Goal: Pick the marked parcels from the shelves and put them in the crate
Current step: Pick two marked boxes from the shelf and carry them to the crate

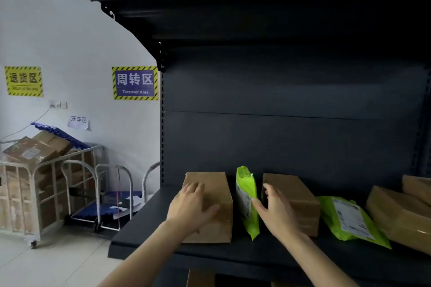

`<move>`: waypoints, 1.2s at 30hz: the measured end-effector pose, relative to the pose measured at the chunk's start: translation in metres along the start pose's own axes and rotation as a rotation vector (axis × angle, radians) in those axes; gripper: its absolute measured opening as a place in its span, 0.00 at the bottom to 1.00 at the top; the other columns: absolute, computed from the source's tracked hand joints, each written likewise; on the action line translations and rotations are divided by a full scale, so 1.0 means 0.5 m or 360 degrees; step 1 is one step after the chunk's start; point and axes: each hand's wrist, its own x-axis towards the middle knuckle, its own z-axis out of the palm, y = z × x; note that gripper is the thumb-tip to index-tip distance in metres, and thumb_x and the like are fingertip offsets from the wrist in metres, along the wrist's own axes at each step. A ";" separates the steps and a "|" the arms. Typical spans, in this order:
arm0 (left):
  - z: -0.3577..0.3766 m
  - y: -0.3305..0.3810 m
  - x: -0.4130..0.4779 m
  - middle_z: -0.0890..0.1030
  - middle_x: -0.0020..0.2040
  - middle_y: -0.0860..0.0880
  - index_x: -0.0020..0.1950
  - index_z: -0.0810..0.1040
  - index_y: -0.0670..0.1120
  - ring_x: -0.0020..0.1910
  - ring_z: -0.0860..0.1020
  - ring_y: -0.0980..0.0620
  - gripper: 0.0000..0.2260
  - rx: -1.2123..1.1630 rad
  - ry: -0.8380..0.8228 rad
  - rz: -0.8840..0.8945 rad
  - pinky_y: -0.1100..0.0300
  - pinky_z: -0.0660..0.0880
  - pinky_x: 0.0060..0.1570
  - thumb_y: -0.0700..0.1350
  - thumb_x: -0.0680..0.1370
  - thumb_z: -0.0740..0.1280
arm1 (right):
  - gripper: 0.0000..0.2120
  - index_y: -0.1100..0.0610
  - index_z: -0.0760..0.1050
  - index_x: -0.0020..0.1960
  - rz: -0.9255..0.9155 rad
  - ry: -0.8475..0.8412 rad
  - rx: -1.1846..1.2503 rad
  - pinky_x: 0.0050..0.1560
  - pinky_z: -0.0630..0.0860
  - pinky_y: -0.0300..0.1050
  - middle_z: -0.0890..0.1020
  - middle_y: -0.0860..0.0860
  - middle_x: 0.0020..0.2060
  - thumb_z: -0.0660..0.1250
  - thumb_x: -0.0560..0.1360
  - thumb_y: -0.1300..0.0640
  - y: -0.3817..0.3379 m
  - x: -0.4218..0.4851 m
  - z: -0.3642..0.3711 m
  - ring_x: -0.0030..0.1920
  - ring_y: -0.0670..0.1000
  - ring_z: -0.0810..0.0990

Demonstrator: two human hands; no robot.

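2 hands outstretched: left (192, 205) flat atop box (217, 221), right (274, 209) spread against green mailer (247, 202).

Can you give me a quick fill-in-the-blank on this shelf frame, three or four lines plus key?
1. The left hand rests on top of a brown ____.
2. The upright pouch between the two boxes is ____ in colour.
3. The right hand is at the ____ side of the second box.
4. The blue sign reads "____ Area".

Missing words: box; green; left; Turnover
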 end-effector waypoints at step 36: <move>-0.023 -0.201 0.016 0.81 0.51 0.47 0.52 0.78 0.52 0.54 0.77 0.46 0.12 -0.1688 0.0232 -0.0920 0.49 0.72 0.62 0.57 0.78 0.60 | 0.33 0.61 0.52 0.75 0.0353 -0.0167 0.0187 0.68 0.65 0.46 0.64 0.58 0.71 0.65 0.75 0.61 0.004 0.069 0.172 0.71 0.55 0.65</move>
